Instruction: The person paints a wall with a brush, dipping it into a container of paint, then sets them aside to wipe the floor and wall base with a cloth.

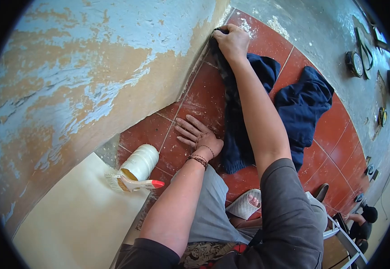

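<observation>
My left hand (199, 135) lies flat on the red tiles (204, 96), fingers spread towards the base of the wall, with bracelets at its wrist. Farther up, my right hand (233, 41) is closed on one end of a dark blue cloth (237, 130) at the wall's foot. The cloth runs down the tiles under my right forearm, and its wider part (305, 101) is bunched to the right. Left of my left hand, a white container (142, 161) lies on its side, and a paintbrush (134, 183) with a red-tipped handle rests by its opening.
A wall (91, 67) with peeling blue paint fills the left. On the grey floor (293, 22) at the right are a round can (354, 63) and sandals (364, 51). A metal ladder (345, 242) and another person (363, 224) are at the lower right.
</observation>
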The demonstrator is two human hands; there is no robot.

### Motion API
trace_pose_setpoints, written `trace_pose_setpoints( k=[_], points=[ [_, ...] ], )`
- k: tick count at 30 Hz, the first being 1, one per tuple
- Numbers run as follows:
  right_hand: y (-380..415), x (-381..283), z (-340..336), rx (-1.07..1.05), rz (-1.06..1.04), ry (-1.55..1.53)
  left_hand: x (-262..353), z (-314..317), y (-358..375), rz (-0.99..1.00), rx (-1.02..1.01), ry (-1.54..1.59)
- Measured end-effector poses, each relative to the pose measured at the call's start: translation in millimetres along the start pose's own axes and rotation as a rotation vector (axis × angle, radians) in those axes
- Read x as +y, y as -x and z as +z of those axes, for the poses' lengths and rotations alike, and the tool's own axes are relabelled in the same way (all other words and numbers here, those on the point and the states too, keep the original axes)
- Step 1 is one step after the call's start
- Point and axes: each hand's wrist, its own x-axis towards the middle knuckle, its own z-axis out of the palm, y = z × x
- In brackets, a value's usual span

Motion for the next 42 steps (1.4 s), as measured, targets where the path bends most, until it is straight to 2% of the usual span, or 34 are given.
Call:
trace_pose_setpoints(
  k=[1, 3, 6, 8, 10, 11, 12, 14, 15, 17, 18, 20, 21, 25, 28, 32, 37, 40, 42],
  points=[
    [4.5, -1.2, 1.3, -0.019, -0.008, 0.027, -2.4, 2.6, 0.1, -0.004, 0.000, 0.004],
    [24.9, -11.3, -3.1, -0.078, -0.031, 0.018, -7.2, -1.4, 4.2, 0.089, 0.071, 0.292],
    [69.1, -9.8, -1.2, -0.324, -0.192, 0.115, -7.2, -10.6, 5.4, 0.073, 0.005, 0.237],
    [79.6, -7.1, -12.4, -0.395, -0.207, 0.047, -8.7, -14.3, 6.4, 0.087, 0.007, 0.245],
    [63.4, -1.3, -25.1, -0.355, -0.153, -0.051, -7.1, -15.1, 8.8, 0.093, 0.008, 0.254],
    [53.0, 0.5, -33.6, -0.411, -0.095, -0.067, -6.8, -16.6, 8.0, 0.090, -0.029, 0.218],
    [41.8, 7.4, -39.9, -0.587, -0.041, -0.173, -7.7, -17.8, 7.3, 0.085, -0.070, 0.180],
    [30.0, 10.6, -47.9, -0.768, -0.038, -0.284, -9.0, -18.7, 6.7, 0.095, -0.084, 0.207],
    [25.8, 7.1, -50.4, -0.767, -0.041, -0.283, -9.1, -19.6, 7.3, 0.097, -0.094, 0.212],
    [14.4, -0.2, -55.6, -0.582, -0.088, -0.019, -8.0, -19.8, 6.7, 0.101, -0.101, 0.219],
    [15.4, 0.6, -50.9, -0.582, -0.089, -0.020, -8.3, -17.5, 6.0, 0.101, -0.095, 0.212],
    [23.6, 3.4, -33.3, -0.066, -0.232, 0.205, -8.0, -17.3, 5.2, 0.100, -0.087, 0.205],
    [29.8, 3.2, -27.2, 0.146, -0.376, 0.234, -7.0, -18.7, 5.8, 0.091, -0.100, 0.186],
    [51.3, 0.1, -11.7, 0.043, -0.524, 0.228, -7.5, -19.2, 6.5, 0.089, -0.104, 0.151],
    [54.3, 2.7, -3.4, -0.032, -0.408, 0.253, -9.4, -15.9, 6.9, 0.111, -0.059, 0.196],
    [52.5, 4.9, -2.4, 0.080, -0.483, 0.293, -10.0, -16.4, 5.5, 0.106, -0.084, 0.196],
    [64.2, 9.9, -16.8, -0.202, -0.615, 0.309, -9.2, -18.2, 6.3, 0.109, -0.101, 0.205],
    [60.2, 13.8, -17.8, -0.196, -0.658, 0.344, -9.8, -12.3, 5.2, 0.105, -0.052, 0.234],
    [36.5, 18.7, -23.4, -0.299, -0.668, 0.400, -9.8, -19.9, 7.3, 0.126, -0.078, 0.246]
  ],
)
